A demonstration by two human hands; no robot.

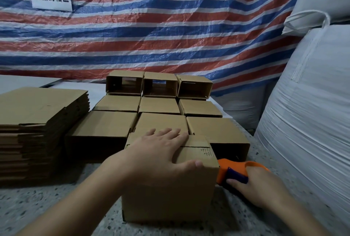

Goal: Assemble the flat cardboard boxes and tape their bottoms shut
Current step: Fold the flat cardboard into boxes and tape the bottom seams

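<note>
A brown cardboard box (170,197) stands on the speckled floor in front of me, its folded flaps facing up. My left hand (161,152) lies flat on those flaps, fingers spread, thumb at the near right corner. My right hand (251,188) grips an orange tape dispenser (233,169) with a dark roll, held against the box's right side near its top edge. A tall stack of flat cardboard blanks (37,122) sits at the left.
Several assembled boxes (161,107) stand in rows behind the one I hold, the farthest three lying with open ends toward me. Large white woven sacks (312,112) crowd the right side. A striped tarp (151,27) with a sign hangs behind.
</note>
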